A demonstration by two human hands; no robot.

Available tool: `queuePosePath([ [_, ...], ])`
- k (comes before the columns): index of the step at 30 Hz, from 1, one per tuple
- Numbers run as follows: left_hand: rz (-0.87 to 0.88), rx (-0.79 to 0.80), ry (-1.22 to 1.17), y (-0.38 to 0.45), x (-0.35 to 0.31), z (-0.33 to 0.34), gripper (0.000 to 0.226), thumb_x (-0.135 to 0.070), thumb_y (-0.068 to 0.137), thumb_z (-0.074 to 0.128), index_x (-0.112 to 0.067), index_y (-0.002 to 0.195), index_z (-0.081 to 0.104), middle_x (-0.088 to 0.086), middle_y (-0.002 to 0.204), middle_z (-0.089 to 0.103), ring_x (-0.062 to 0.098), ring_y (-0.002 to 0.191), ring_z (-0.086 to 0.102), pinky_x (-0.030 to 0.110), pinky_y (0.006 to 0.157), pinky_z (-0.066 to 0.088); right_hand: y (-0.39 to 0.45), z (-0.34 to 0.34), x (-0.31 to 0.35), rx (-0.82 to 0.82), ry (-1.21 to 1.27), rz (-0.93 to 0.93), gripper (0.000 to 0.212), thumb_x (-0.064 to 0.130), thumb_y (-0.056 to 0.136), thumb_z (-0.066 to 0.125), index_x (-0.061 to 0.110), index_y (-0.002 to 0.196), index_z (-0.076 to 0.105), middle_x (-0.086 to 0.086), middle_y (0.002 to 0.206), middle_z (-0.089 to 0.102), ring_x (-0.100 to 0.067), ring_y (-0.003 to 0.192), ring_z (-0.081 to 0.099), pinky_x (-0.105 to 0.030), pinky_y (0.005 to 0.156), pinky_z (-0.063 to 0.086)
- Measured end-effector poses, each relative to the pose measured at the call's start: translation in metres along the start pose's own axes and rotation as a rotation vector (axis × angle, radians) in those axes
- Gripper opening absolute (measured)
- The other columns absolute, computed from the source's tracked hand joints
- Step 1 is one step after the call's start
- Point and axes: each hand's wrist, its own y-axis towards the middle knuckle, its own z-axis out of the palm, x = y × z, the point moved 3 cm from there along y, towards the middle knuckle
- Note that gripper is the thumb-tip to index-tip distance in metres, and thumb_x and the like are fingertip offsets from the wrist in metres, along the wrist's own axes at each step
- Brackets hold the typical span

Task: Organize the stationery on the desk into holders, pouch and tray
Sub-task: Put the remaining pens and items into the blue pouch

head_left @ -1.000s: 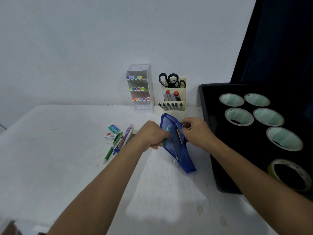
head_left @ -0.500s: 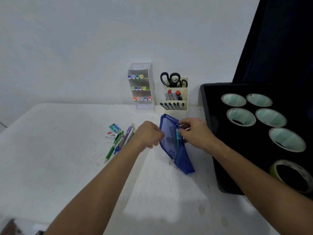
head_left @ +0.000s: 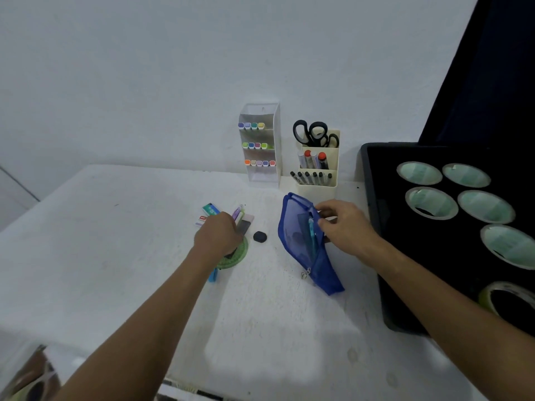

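Holding the blue pouch [head_left: 307, 244] open by a pinch on its rim, the right hand [head_left: 344, 227] risks letting it sag (spilling its pens), while the left hand [head_left: 220, 235] curls over the loose pens [head_left: 238, 214]; whether it grips them is unclear.

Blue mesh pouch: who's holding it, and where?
The right hand pinches the blue mesh pouch at its open top edge; the left hand isn't touching it.

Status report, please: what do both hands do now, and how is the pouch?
Left hand down on loose pens, grip hidden. Right hand pinching blue pouch open at its rim. Small dark eraser lies between them.
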Motion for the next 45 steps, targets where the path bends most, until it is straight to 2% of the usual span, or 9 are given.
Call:
queuePosePath([
  [8,0.026,-0.027,0.155,-0.008,-0.002,0.011,0.024,-0.026,0.09,0.056,-0.008,0.105,0.063,0.008,0.088,0.063,0.024,0.078,0.062,0.03,0.061,0.046,0.0,-0.004,-0.003,-0.008,0.032,-0.01,0.032,0.01,0.092,0.057,0.017,0.124,0.058,0.0,0.116,0.063,-0.018,0.098,0.063,-0.03,0.077,0.059],
  [13,0.063,0.011,0.173,-0.015,-0.014,0.007,0.021,-0.014,0.093,0.049,-0.003,0.107,0.059,0.011,0.093,0.061,0.026,0.089,0.063,0.032,0.07,0.049,-0.001,-0.005,-0.003,-0.001,-0.004,0.01,0.033,0.014,0.093,0.057,0.016,0.126,0.058,-0.003,0.117,0.064,-0.022,0.098,0.064,-0.042,0.081,0.059],
  [18,0.009,-0.032,-0.109,-0.027,-0.034,-0.023,0.019,-0.018,0.083,0.064,-0.004,0.075,0.054,0.006,0.065,0.055,0.016,0.055,0.052,0.027,0.051,0.042,-0.001,-0.005,-0.005,0.022,-0.023,0.04,0.03,0.018,0.095,0.051,0.017,0.125,0.058,-0.003,0.111,0.065,-0.019,0.089,0.065,-0.037,0.072,0.061],
  [24,0.043,0.247,-0.642,-0.048,-0.078,-0.038,0.024,-0.022,0.083,0.067,0.001,0.087,0.07,0.014,0.08,0.074,0.023,0.065,0.074,0.038,0.073,0.061,-0.001,-0.005,-0.001,0.026,-0.016,0.045,0.029,0.017,0.097,0.048,0.016,0.124,0.058,-0.004,0.114,0.062,-0.021,0.093,0.064,-0.037,0.073,0.061],
  [27,-0.01,0.355,-0.73,-0.049,-0.092,-0.023,0.019,-0.017,0.084,0.067,0.001,0.089,0.067,0.016,0.081,0.072,0.025,0.069,0.074,0.034,0.068,0.062,-0.003,-0.006,-0.001,0.029,-0.007,0.034,0.031,0.016,0.097,0.048,0.017,0.126,0.056,-0.003,0.118,0.061,-0.021,0.1,0.062,-0.039,0.078,0.06],
  [33,0.004,0.222,-0.492,-0.037,-0.104,0.006,0.02,-0.023,0.081,0.065,-0.009,0.069,0.056,0.004,0.061,0.057,0.016,0.049,0.051,0.022,0.044,0.041,-0.005,-0.007,0.0,0.032,0.019,0.013,0.033,0.015,0.095,0.05,0.017,0.128,0.056,-0.002,0.12,0.062,-0.02,0.103,0.062,-0.041,0.079,0.06],
  [37,0.057,0.188,-0.393,-0.037,-0.104,0.017,0.02,-0.025,0.079,0.066,-0.007,0.078,0.059,0.007,0.073,0.06,0.022,0.064,0.057,0.024,0.051,0.039,-0.006,-0.007,0.001,0.028,0.014,0.001,0.032,0.014,0.096,0.049,0.015,0.127,0.056,-0.004,0.12,0.062,-0.02,0.102,0.062,-0.042,0.081,0.059],
  [42,0.139,0.073,-0.319,-0.029,-0.09,0.008,0.015,-0.017,0.079,0.063,-0.003,0.076,0.065,0.005,0.063,0.056,0.023,0.063,0.057,0.026,0.052,0.041,-0.008,-0.005,0.002,0.037,0.002,-0.001,0.033,0.017,0.097,0.05,0.015,0.129,0.054,-0.004,0.121,0.061,-0.02,0.105,0.061,-0.037,0.082,0.059],
  [45,0.113,0.029,-0.264,-0.02,-0.072,-0.003,0.015,-0.011,0.082,0.061,-0.001,0.09,0.069,0.01,0.081,0.065,0.025,0.075,0.06,0.03,0.066,0.049,-0.008,-0.003,0.004,0.047,-0.012,-0.006,0.033,0.021,0.097,0.051,0.015,0.129,0.056,-0.004,0.12,0.061,-0.02,0.105,0.06,-0.037,0.082,0.059],
])
